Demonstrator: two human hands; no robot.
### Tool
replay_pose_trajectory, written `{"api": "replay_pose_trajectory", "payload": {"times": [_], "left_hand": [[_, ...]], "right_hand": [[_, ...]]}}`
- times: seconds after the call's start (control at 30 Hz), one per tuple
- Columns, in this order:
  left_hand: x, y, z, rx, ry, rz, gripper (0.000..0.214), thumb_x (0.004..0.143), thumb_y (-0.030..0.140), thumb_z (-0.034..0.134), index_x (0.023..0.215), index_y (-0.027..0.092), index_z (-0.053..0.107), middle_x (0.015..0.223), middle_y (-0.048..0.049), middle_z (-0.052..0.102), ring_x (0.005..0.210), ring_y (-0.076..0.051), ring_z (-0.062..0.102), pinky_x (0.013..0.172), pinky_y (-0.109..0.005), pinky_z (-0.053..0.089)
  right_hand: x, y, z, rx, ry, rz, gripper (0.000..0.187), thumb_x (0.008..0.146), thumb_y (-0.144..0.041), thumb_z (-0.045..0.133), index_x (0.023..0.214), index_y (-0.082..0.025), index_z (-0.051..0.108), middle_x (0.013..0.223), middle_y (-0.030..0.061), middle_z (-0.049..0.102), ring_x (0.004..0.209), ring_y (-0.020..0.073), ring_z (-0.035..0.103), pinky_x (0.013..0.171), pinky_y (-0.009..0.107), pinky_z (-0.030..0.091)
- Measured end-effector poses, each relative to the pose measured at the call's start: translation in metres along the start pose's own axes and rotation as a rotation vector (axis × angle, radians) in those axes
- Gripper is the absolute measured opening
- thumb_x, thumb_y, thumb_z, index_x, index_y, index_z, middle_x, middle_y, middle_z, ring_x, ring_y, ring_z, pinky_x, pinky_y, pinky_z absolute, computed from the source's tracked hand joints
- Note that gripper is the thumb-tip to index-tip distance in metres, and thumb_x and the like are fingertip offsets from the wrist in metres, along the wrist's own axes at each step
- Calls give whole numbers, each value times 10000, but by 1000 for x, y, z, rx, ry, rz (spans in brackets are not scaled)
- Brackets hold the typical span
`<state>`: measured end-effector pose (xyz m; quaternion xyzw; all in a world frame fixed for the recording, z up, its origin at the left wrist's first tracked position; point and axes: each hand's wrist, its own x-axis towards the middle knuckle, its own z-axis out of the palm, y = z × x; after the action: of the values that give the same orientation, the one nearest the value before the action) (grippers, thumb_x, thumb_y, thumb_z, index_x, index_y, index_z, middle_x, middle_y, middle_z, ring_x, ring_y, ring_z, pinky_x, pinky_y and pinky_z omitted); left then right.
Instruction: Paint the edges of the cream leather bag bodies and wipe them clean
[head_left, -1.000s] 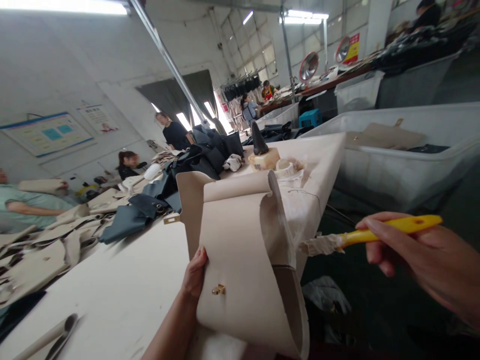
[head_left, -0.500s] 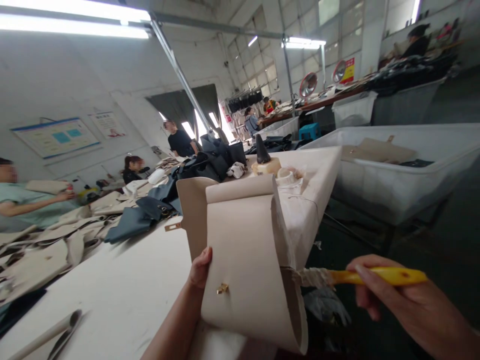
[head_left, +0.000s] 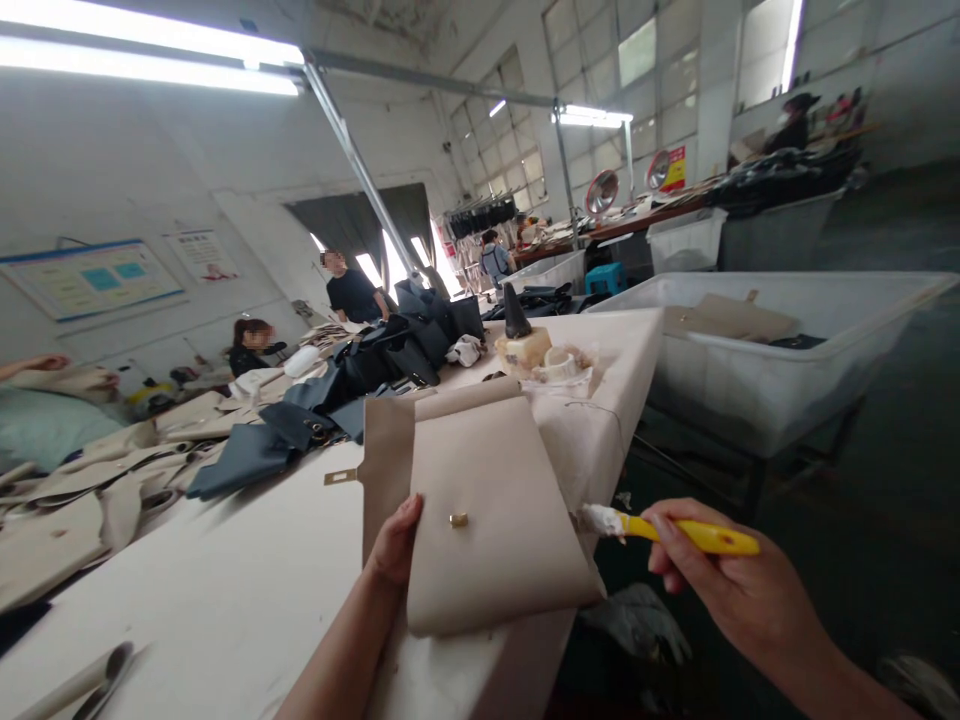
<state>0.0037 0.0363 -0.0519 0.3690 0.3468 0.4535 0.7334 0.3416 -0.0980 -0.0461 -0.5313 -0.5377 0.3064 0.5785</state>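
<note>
My left hand grips the near left edge of a beige leather bag piece, thumb on top. The piece lies nearly flat on the white table, with a small gold stud on its face and a gold tab at its left. My right hand is closed round the yellow handle of a glue brush. The brush's white, caked bristles touch the right edge of the piece.
Further along the table stand a glue pot with a black cone and piles of dark blue bag parts. A large white plastic bin stands to the right. Several other people work at the left and far back.
The curled-up bag piece has dropped flatter onto the table. My right hand has brought the brush down and left, up to the piece's right edge.
</note>
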Motion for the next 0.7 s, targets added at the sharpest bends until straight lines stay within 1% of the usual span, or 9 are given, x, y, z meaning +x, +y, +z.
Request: {"api": "replay_pose_trajectory", "payload": {"times": [0.1,0.2,0.3,0.4,0.5,0.6,0.7], "left_hand": [[7,6,-7,1,74,48,242,773,268,698,965,125,662,883,-86,745,759,-238,714,785,-364,569],[9,11,-12,8,86,65,245,790,253,675,1001,132,650,913,-91,744,761,-240,714,764,-374,577],[10,11,-16,11,132,97,215,793,228,670,984,133,648,881,-81,746,738,-231,714,764,-367,579],[12,7,-20,28,184,98,235,788,239,678,991,125,644,892,-95,745,732,-243,715,778,-387,577],[14,5,-21,31,189,95,253,785,250,683,1000,122,643,890,-101,743,734,-245,715,781,-388,576],[14,5,-20,31,190,100,274,781,258,689,1016,126,637,901,-102,743,743,-247,715,774,-383,578],[12,7,-17,33,193,89,271,784,252,687,1020,132,630,915,-100,743,749,-246,715,754,-376,582]], "right_hand": [[-2,2,1,27,-4,-1,348,908,-526,495,885,-200,615,596,0,617,467,145,580,476,237,483],[0,4,-3,57,10,1,384,898,-552,493,871,-188,614,577,8,617,441,145,573,437,229,482],[2,4,-10,63,26,1,402,895,-562,495,882,-177,610,585,21,628,446,150,580,434,227,492],[5,2,-13,58,40,-2,398,900,-556,492,898,-175,607,600,26,636,463,152,593,446,225,499],[7,0,-10,49,45,2,405,896,-562,490,883,-174,606,586,23,632,448,149,587,437,222,493],[8,1,-4,25,8,14,432,880,-587,487,873,-172,607,564,22,625,430,151,582,420,223,485],[6,3,-5,1,3,24,451,874,-602,481,860,-171,611,563,27,625,429,152,581,421,225,488]]}}
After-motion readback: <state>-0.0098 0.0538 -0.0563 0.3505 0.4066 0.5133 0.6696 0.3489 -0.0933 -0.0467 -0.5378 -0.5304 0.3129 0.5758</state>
